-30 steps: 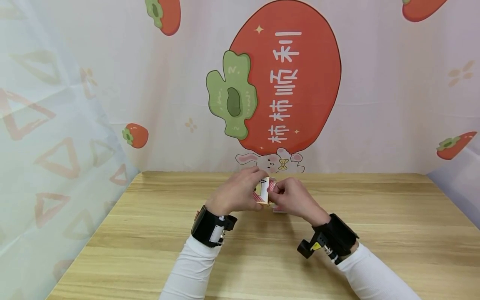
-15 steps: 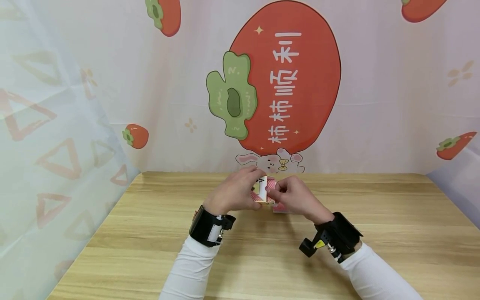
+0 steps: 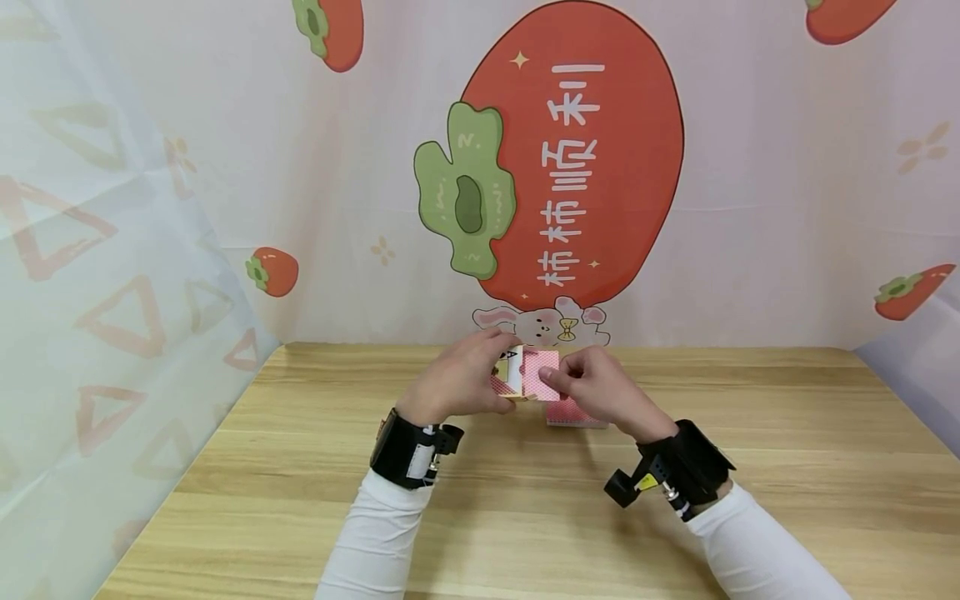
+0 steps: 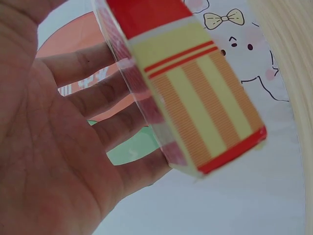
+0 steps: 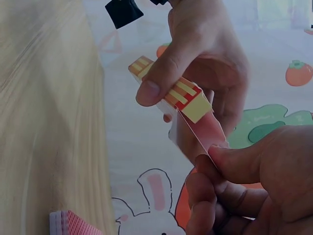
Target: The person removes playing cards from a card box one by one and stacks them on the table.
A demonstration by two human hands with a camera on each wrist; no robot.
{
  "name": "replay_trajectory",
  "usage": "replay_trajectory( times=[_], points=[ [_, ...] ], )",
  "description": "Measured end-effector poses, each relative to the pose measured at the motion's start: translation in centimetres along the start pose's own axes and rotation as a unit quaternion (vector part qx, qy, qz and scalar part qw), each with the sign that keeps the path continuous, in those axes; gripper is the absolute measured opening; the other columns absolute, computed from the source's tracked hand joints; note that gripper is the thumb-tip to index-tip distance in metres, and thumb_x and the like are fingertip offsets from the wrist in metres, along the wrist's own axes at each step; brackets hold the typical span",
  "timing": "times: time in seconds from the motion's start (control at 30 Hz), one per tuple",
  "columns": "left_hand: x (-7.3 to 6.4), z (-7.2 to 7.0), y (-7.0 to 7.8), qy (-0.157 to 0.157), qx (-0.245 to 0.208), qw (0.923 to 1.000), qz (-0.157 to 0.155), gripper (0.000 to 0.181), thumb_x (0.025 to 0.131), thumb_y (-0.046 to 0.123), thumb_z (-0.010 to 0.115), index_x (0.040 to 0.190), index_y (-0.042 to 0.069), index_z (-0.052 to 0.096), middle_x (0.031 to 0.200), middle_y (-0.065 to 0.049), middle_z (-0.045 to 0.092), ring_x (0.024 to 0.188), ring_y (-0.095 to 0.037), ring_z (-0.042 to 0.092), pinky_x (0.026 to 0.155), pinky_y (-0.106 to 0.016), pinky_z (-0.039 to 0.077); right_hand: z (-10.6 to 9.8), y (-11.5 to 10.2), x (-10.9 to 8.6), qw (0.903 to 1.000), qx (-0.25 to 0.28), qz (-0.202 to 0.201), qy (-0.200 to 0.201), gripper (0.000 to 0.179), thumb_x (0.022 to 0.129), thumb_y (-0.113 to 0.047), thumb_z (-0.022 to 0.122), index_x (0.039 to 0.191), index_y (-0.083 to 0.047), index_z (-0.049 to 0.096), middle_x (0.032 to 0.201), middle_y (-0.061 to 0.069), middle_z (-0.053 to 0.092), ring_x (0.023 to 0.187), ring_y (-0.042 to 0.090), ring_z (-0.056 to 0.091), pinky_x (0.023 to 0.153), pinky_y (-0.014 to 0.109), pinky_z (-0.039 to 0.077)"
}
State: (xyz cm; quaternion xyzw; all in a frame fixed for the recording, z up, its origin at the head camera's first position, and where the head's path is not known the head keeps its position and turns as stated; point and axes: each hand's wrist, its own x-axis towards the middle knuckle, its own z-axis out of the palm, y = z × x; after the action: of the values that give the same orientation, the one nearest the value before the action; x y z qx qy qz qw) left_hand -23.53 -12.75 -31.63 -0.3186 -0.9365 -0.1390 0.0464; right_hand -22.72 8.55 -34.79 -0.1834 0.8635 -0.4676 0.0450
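My left hand [image 3: 459, 379] grips a card box [image 3: 510, 373] between thumb and fingers, held up over the back of the table. The box has an "A" on its face and yellow and orange stripes [image 4: 195, 98] along its side. A playing card [image 3: 536, 375] with a pink patterned back sticks out of the box's right end. My right hand [image 3: 611, 387] pinches that card's outer edge between thumb and forefinger. In the right wrist view a pale yellow flap [image 5: 198, 108] stands at the box's end, beside the card.
On the wooden table [image 3: 510, 517], below my right hand, lies a stack of pink-backed playing cards [image 3: 573, 415]. A printed cloth [image 3: 750, 208] with a large persimmon hangs right behind the table's back edge.
The card now shows well out of the box's right end. The left hand has shifted left with the box; the right has moved slightly right, and more of the stack on the table shows.
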Motion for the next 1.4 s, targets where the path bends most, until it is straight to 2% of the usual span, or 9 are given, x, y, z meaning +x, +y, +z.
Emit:
replay_trajectory(
  times=[0.2, 0.53, 0.63, 0.87, 0.97, 1.1, 1.17, 1.27, 1.4],
  points=[
    [0.0, -0.2, -0.3, 0.005, 0.001, 1.0, -0.004, 0.072, 0.06, 0.034, 0.08, 0.123, 0.015, 0.051, 0.123, 0.003, 0.052, 0.106, -0.011, 0.049, 0.089, -0.025, 0.037, -0.6, 0.3, 0.1, 0.9999, 0.002, -0.008, -0.008, 0.038, 0.087, -0.036, 0.059, 0.066, -0.005, 0.056, 0.057, 0.0, 0.035, 0.055, 0.016, 0.032, 0.051, 0.031, 0.028],
    [-0.2, -0.3, -0.8, 0.01, -0.013, 0.9997, -0.016, 0.073, 0.059, 0.032, 0.081, 0.125, 0.019, 0.052, 0.142, 0.005, 0.037, 0.115, -0.009, 0.046, 0.088, -0.022, 0.037, -1.4, 0.6, 0.1, 0.9999, -0.002, -0.008, -0.012, 0.038, 0.089, -0.034, 0.057, 0.068, -0.002, 0.057, 0.058, 0.002, 0.039, 0.057, 0.017, 0.035, 0.052, 0.031, 0.029],
    [-0.2, -0.3, -0.9, 0.013, -0.012, 0.9997, -0.017, 0.073, 0.059, 0.033, 0.081, 0.125, 0.019, 0.052, 0.141, 0.006, 0.039, 0.112, -0.009, 0.046, 0.087, -0.021, 0.037, -1.6, 0.6, 0.1, 0.9998, -0.006, -0.006, -0.015, 0.039, 0.089, -0.035, 0.057, 0.069, -0.002, 0.057, 0.059, 0.002, 0.04, 0.059, 0.018, 0.036, 0.053, 0.032, 0.031],
    [-0.2, -0.3, -0.9, 0.012, -0.011, 0.9998, -0.015, 0.074, 0.058, 0.033, 0.081, 0.125, 0.019, 0.052, 0.138, 0.005, 0.042, 0.108, -0.008, 0.047, 0.086, -0.022, 0.037, -2.1, 0.7, 0.1, 0.9982, -0.054, -0.001, -0.027, 0.042, 0.09, -0.042, 0.052, 0.07, -0.006, 0.059, 0.059, 0.002, 0.041, 0.058, 0.017, 0.034, 0.052, 0.031, 0.028],
    [-0.2, -0.3, -0.8, 0.01, -0.005, 0.9999, -0.01, 0.074, 0.058, 0.033, 0.081, 0.124, 0.018, 0.052, 0.14, 0.005, 0.04, 0.113, -0.009, 0.047, 0.087, -0.023, 0.037, -2.4, 0.6, 0.1, 0.9958, -0.091, 0.002, -0.011, 0.038, 0.088, -0.046, 0.053, 0.074, -0.011, 0.062, 0.063, 0.002, 0.046, 0.06, 0.018, 0.038, 0.052, 0.031, 0.031],
    [-0.2, -0.2, -0.6, 0.003, -0.001, 0.9999, -0.01, 0.075, 0.059, 0.033, 0.08, 0.126, 0.017, 0.051, 0.135, 0.003, 0.044, 0.109, -0.011, 0.048, 0.086, -0.026, 0.039, -2.9, 0.4, 0.0, 0.9921, -0.117, -0.004, 0.044, 0.037, 0.084, -0.049, 0.059, 0.087, -0.012, 0.062, 0.075, 0.003, 0.056, 0.069, 0.019, 0.05, 0.059, 0.033, 0.041],
    [-0.1, -0.2, -0.5, -0.004, 0.0, 0.9999, -0.014, 0.075, 0.06, 0.033, 0.08, 0.126, 0.017, 0.051, 0.131, 0.003, 0.047, 0.106, -0.01, 0.048, 0.085, -0.026, 0.039, -3.0, 0.3, -0.1, 0.9891, -0.124, -0.025, 0.075, 0.04, 0.081, -0.049, 0.062, 0.096, -0.012, 0.059, 0.084, 0.002, 0.059, 0.076, 0.019, 0.054, 0.066, 0.033, 0.044],
    [-0.1, -0.1, -0.3, -0.013, 0.003, 0.9998, -0.014, 0.074, 0.06, 0.034, 0.08, 0.126, 0.018, 0.051, 0.126, 0.003, 0.049, 0.104, -0.011, 0.048, 0.084, -0.026, 0.04, -3.1, 0.2, -0.1, 0.9832, -0.127, -0.086, 0.099, 0.051, 0.075, -0.047, 0.069, 0.11, -0.014, 0.052, 0.1, 0.0, 0.058, 0.092, 0.018, 0.055, 0.079, 0.035, 0.044],
    [0.0, 0.0, -0.1, -0.019, 0.01, 0.9997, -0.011, 0.071, 0.06, 0.034, 0.08, 0.123, 0.019, 0.052, 0.125, 0.002, 0.05, 0.104, -0.013, 0.05, 0.083, -0.028, 0.041, -2.9, 0.1, -0.1, 0.9696, -0.138, -0.188, 0.073, 0.071, 0.067, -0.044, 0.076, 0.124, -0.019, 0.043, 0.119, -0.004, 0.052, 0.109, 0.017, 0.049, 0.091, 0.036, 0.039]
  ],
)
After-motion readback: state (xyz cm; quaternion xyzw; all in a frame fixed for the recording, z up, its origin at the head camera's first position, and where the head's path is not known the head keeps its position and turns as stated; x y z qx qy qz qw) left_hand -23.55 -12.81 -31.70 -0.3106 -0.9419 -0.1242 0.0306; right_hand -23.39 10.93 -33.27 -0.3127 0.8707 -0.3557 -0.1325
